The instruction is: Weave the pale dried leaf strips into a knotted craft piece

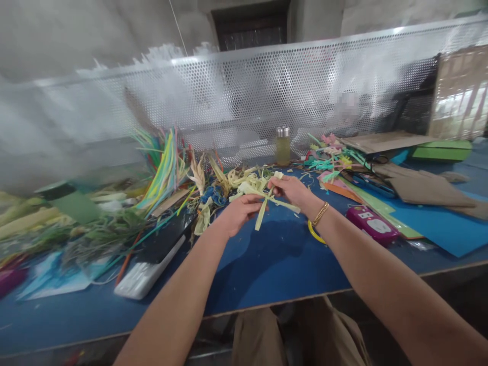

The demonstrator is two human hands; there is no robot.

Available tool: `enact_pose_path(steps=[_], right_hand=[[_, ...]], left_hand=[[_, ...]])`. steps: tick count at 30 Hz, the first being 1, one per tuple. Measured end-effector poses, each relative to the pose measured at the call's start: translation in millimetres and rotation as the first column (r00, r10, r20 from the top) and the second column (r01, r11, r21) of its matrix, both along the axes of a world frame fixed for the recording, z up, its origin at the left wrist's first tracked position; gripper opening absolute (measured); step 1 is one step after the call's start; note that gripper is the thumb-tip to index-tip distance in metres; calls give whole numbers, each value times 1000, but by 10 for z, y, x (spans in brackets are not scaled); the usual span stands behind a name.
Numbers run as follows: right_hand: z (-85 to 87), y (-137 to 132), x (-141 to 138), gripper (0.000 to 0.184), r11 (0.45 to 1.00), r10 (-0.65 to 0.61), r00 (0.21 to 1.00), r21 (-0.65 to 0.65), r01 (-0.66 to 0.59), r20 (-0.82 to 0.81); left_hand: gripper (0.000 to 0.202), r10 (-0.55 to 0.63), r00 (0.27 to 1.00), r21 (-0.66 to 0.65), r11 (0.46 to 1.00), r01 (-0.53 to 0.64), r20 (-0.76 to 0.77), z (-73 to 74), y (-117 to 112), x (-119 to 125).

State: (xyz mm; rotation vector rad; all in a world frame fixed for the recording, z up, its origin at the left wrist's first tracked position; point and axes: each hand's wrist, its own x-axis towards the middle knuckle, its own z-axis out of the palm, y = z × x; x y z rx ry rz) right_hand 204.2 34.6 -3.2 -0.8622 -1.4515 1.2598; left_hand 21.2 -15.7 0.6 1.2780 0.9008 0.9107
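Several pale yellow-green strips, like corn husk [261,216], cross one another above the blue table. My right hand [292,191] pinches them near the crossing, with a strip end poking up past the fingertips. From the other side, the curled fingers of my left hand [242,212] close on the strips, though the thumb and fingertips are partly hidden. One strip dangles down between the hands and another points right, below my right hand. Just behind them lies a heap of similar curled strips [244,178].
Left are colourful pipe cleaners [165,170], a white-and-black device [152,267] and dried greenery [109,234]. A lidded jar [282,147] stands behind. A yellow ring [314,234], magenta box [371,223], cardboard [427,188] and blue sheet [430,226] lie right. Perforated metal [267,91] backs the table [263,279].
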Motion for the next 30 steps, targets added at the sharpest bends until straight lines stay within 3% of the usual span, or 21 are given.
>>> enact_pose_path(steps=[5,11,16,18,22,25,30], right_hand=[[-18,-14,-21,33,998,56,998,17,-56,7],[46,-76,-17,37,994,95,994,-45,-98,-51],[12,-40,-19,44,969,-201,979,-155,194,-31],[-19,-10,-17,36,958,-267,963,-96,269,35],[-35,12,-1,24,960,-271,953,113,257,138],[-10,-4,20,22,949,-282,942,198,246,180],[18,-19,45,23,950,-277,948,196,244,158]], left_hand=[[22,156,980,248,961,-122,-124,-48,28,64],[19,242,960,282,940,-195,-142,-59,62,67],[23,289,954,138,945,-298,80,-89,88,55],[23,243,957,50,966,-253,157,-84,74,64],[23,201,961,-50,979,-195,189,-59,40,82],[22,187,974,18,982,-190,128,-78,63,74],[25,243,970,153,958,-244,24,-148,138,59]])
